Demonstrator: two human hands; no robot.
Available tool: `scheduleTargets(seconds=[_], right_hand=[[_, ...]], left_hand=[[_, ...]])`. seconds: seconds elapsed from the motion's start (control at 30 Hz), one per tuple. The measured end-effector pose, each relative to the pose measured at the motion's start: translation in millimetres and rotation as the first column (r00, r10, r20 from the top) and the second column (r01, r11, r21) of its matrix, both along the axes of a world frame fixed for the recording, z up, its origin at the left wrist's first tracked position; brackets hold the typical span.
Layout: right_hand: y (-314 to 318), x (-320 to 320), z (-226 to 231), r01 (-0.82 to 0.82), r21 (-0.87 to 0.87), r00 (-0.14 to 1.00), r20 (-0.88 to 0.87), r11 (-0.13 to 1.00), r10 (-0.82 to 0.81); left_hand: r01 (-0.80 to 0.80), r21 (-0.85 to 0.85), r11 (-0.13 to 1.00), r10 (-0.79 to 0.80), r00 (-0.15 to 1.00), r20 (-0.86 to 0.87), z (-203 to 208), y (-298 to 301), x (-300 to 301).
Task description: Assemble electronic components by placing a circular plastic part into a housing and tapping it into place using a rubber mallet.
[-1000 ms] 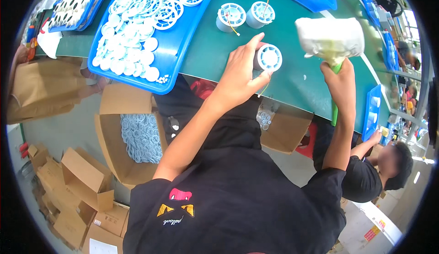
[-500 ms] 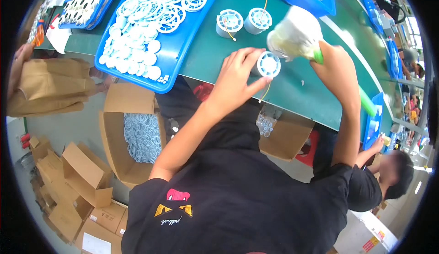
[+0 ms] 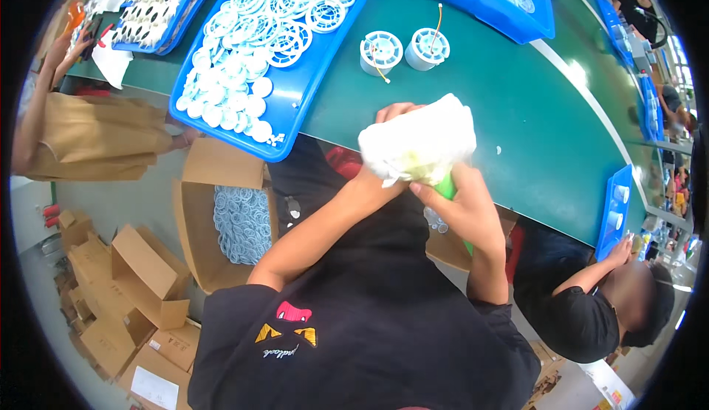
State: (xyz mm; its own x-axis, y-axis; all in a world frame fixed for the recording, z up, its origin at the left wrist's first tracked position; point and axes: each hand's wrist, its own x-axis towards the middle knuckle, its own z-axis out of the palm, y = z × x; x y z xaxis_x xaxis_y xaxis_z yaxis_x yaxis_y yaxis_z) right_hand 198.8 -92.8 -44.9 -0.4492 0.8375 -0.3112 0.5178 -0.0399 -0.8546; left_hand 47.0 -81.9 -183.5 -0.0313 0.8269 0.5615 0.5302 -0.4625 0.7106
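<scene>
My right hand (image 3: 471, 205) is closed round the green handle of a mallet (image 3: 422, 138) whose bulky head is wrapped in white material. The head is down over my left hand (image 3: 374, 187) and covers most of it. Only some fingertips, the wrist side and the thumb area show. The white slotted cylinder my left hand gripped a moment ago is hidden beneath the head. Beyond my hands, two similar cylinders, a left one (image 3: 381, 53) and a right one (image 3: 427, 49), stand upright on the green table, with thin wires at their tops.
A blue tray (image 3: 292, 107) of white rings and discs lies to the left. Another blue bin (image 3: 517, 26) is at the far side. Under the table edge stands a cardboard box (image 3: 193, 225) of blue rings. A person sits at right; another stands at left.
My right hand has swung the mallet left and nearer, bringing its head over my left hand and the cylinder. The whole view has shifted slightly.
</scene>
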Motion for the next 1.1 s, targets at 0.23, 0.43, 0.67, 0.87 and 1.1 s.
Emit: scheduleTargets(seconds=[0.23,0.43,0.67,0.87,1.1], right_hand=[[-25,-23,-10,-0.102,-0.042,0.984,-0.152,0.994,0.095],[-55,-29,-15,-0.172,-0.225,0.962,-0.247,0.959,0.114],[-67,-17,4,-0.306,-0.169,0.885,-0.413,0.937,0.215],[-70,-15,-3,-0.311,-0.203,0.898,-0.382,0.928,0.218],[-66,-8,-1,-0.064,0.000,0.941,-0.332,0.998,0.060]], left_hand=[[-0.102,-0.211,0.972,0.059,0.978,-0.202,36,-12,-31],[0.063,-0.321,0.945,-0.078,0.996,-0.034,43,-2,-32],[0.495,-0.479,0.725,-0.152,0.793,0.590,86,29,-29],[0.499,-0.403,0.768,-0.211,0.790,0.576,78,49,-1],[0.230,-0.270,0.935,-0.274,0.952,-0.139,43,84,88]])
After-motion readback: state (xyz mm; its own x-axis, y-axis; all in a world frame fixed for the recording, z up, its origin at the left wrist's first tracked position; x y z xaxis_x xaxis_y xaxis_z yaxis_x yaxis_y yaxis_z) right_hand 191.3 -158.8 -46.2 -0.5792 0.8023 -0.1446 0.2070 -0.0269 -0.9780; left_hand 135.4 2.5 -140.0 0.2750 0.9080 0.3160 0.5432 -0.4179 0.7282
